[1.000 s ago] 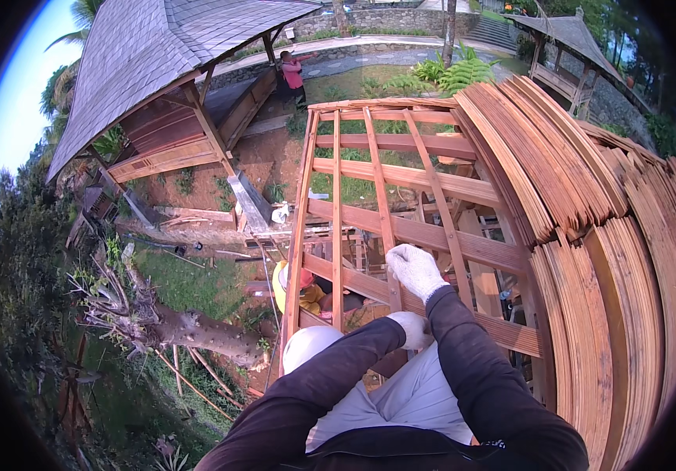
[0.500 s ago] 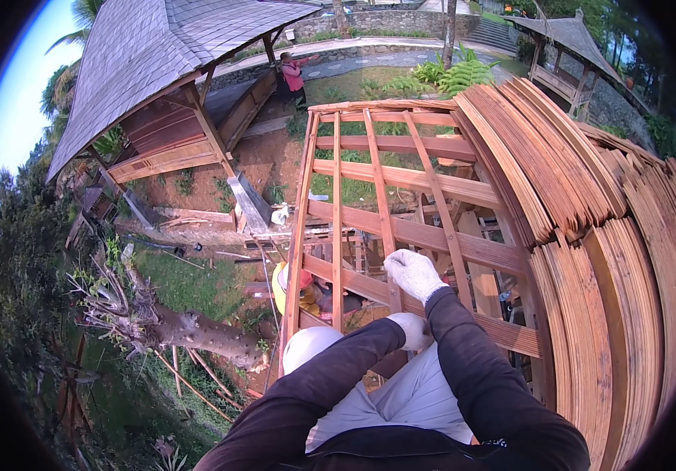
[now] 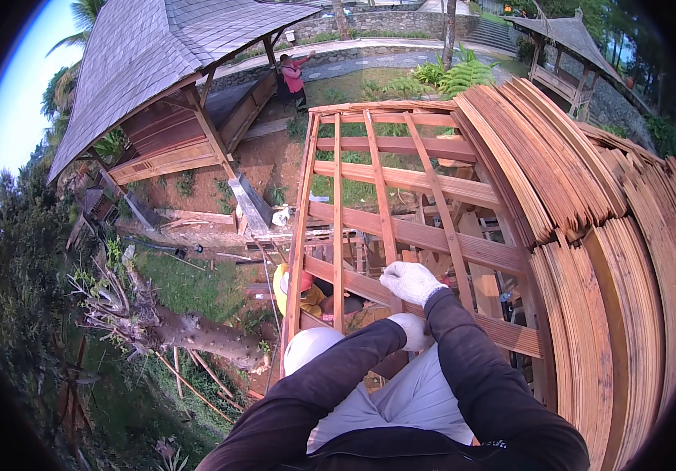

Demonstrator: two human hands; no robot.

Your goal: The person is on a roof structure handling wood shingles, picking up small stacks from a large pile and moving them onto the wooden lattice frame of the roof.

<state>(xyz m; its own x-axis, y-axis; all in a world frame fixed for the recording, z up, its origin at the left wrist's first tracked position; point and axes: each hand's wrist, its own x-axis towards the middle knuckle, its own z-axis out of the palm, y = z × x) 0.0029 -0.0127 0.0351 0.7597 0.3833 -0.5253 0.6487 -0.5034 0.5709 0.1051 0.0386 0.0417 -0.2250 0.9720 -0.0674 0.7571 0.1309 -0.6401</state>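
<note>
Head view shows the right hand [image 3: 414, 282], in a white knitted glove, curled closed with nothing visible in its fingers, over the near part of a narrow reddish-brown wooden batten [image 3: 380, 188] that runs lengthwise across an open reddish-brown timber roof frame [image 3: 416, 231], contact unclear. At the frame's near end, the white-gloved left hand [image 3: 414, 334] has hidden fingers, so its grip cannot be told. The step in hand seems a pause or check at this batten; any next move probably calls for steady balance and loosened right fingers.
</note>
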